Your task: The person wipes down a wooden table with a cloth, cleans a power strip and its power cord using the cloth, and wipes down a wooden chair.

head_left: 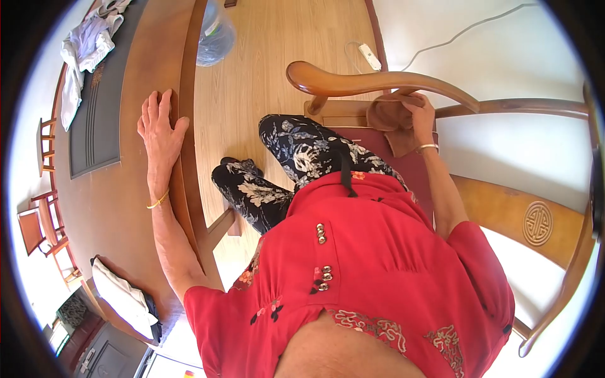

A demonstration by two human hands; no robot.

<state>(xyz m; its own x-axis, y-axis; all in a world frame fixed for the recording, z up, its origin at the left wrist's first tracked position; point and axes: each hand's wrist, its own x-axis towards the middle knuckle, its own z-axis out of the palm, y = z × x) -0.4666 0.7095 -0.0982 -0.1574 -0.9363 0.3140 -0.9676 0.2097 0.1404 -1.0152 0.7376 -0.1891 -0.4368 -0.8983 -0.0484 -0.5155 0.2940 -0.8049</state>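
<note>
My left hand [162, 129] lies palm down on the edge of the brown wooden table [135, 214], fingers stretched out and holding nothing. On the other side, my right hand [421, 120] is closed on a brown cloth [391, 116], which bunches under the armrest [353, 82] of a wooden chair. Part of the cloth hangs over the chair's dark red seat [423, 167]. My fingertips are partly hidden in its folds.
White and lilac clothing [91, 44] lies on the table's dark inlaid panel [94, 135]. A folded white cloth [123, 296] is at the near-left edge. A clear plastic water bottle [215, 38] and a white power strip [370, 57] are on the wooden floor. Other chairs [47, 230] stand beyond the table.
</note>
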